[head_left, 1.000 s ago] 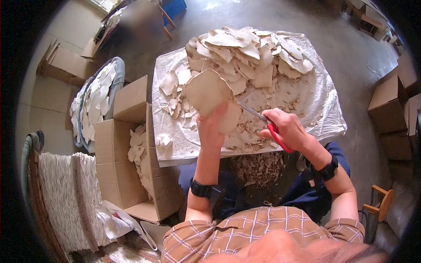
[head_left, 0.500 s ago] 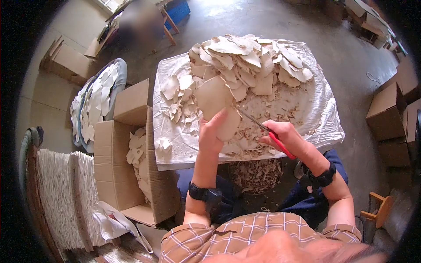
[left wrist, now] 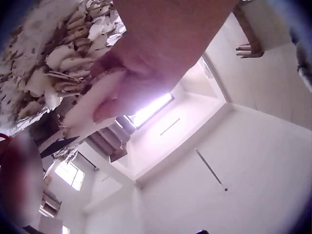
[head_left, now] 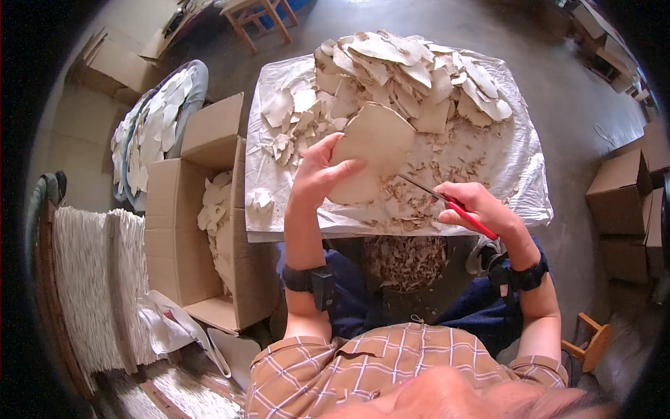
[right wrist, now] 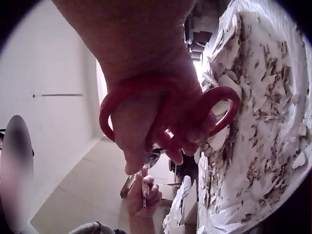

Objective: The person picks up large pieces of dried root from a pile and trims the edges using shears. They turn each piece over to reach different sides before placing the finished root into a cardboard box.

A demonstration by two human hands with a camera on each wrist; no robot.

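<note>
In the head view my left hand [head_left: 321,172] pinches a large, flat, pale rounded piece [head_left: 377,143] by its left side, thumb on top. My right hand [head_left: 476,208] holds red-handled scissors [head_left: 476,221], their blades pointing up-left toward the piece's lower right edge, a little apart from it. The left wrist view shows the piece [left wrist: 95,103] edge-on in my left hand [left wrist: 146,63]. Seen from the right wrist, the red handle loops [right wrist: 226,92] surround fingers of my right hand [right wrist: 156,107].
A white-covered table [head_left: 279,222] carries a heap of pale flat pieces [head_left: 391,63] and brown scraps. A cardboard box [head_left: 164,244] with pieces stands left, near a round tray [head_left: 197,84]. Below the table edge is a container of scraps [head_left: 405,264]. Cartons [head_left: 618,185] stand right.
The piece has moved right and now lies turned in my left hand, whose grip has shifted to its left side. The scissors have moved slightly right, away from the piece's edge. The head view has shifted.
</note>
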